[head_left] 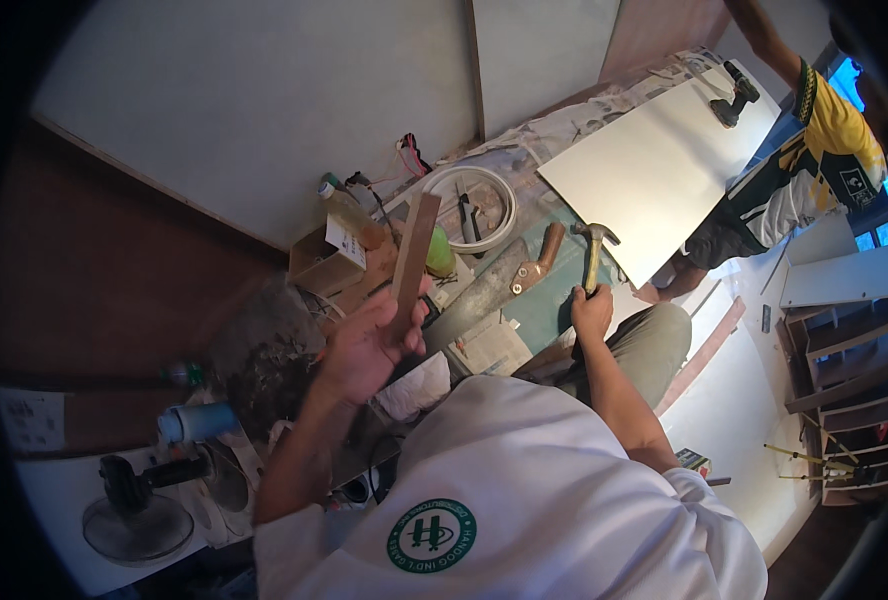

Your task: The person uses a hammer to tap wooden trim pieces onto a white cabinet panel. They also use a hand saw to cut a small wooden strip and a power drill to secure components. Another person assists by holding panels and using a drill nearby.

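Note:
My left hand is closed around the lower part of a narrow brown wooden strip, which stands nearly upright. In my right hand is a claw hammer, its yellow handle gripped low and its metal head raised away from me. Between the two hands lies a handsaw with a brown wooden handle. A coil of white edging sits beyond it, with a dark-handled tool inside the ring. What my left fingertips press against is partly hidden by the strip.
A long white board reaches toward the far right, with a cordless drill on its far end. Another person is beside it. An open cardboard box and a bottle stand at left. A standing fan is lower left.

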Available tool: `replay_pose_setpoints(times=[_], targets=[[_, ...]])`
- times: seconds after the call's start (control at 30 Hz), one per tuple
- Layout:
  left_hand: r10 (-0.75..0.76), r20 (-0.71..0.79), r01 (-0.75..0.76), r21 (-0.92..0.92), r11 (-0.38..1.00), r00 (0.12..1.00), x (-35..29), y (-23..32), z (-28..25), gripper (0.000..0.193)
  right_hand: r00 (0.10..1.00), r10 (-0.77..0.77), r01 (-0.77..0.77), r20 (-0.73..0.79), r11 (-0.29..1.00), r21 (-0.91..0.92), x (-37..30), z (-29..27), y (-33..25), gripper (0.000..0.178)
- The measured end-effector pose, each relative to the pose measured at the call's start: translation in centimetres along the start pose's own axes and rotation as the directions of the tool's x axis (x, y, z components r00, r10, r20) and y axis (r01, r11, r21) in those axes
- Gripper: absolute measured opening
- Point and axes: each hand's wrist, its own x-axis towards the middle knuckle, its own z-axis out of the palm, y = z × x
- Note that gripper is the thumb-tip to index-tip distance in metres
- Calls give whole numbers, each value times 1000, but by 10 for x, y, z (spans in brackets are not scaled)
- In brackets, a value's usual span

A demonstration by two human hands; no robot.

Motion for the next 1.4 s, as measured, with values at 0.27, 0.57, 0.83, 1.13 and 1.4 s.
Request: replay_pose_setpoints(times=[0.27, 0.57, 0.83, 1.13, 1.4], targets=[[-1, 161, 51, -304, 951, 987, -5, -52, -10, 60, 999, -2, 3, 37, 999, -44, -3, -7, -4, 41], [79, -5, -77, -289, 954, 997, -23, -81, -13, 49, 997, -69, 72, 25, 984, -164, -6, -4, 2, 45], [46, -35, -31, 330, 943, 998, -38, -129, -35, 36, 984, -135, 151, 119, 979, -139, 5, -12, 29, 55], [163, -327, -11, 420, 907, 931, -47, -150, -68, 46, 979, -202, 206, 41, 963, -173, -3, -24, 32, 67], [439, -425, 6, 723, 690, 792, -52, -165, -79, 46, 985, -106, 129, 137, 976, -176, -6, -21, 37, 65]])
